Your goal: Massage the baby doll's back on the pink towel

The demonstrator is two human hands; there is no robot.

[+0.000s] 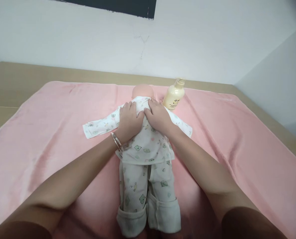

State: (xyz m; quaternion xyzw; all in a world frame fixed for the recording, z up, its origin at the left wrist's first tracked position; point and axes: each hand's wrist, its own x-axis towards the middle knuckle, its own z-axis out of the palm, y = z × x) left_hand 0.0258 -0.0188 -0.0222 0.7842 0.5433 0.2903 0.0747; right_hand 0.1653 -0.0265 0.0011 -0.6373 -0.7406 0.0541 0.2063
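Observation:
A baby doll (pixel 142 90) lies stretched out on a pink blanket (pixel 63 156), its smooth bald head at the far end and no face showing. It wears a white printed top (pixel 148 151) with both sleeves spread sideways, and matching trousers (pixel 135 186) with rolled-up cuffs. My left hand (pixel 130 120) rests flat on the upper left of the top, fingers extended. Opposite it, my right hand (pixel 159 117) lies on the upper right, fingers stretched toward the doll's neck. The two thumbs nearly meet at the middle. Neither hand grips anything.
A pale yellow pump bottle (pixel 174 97) stands on the blanket, just beyond the doll's right-side sleeve. The blanket covers much of a wooden surface (pixel 20 78) that meets a white wall (pixel 88 43). Several folds run through the blanket.

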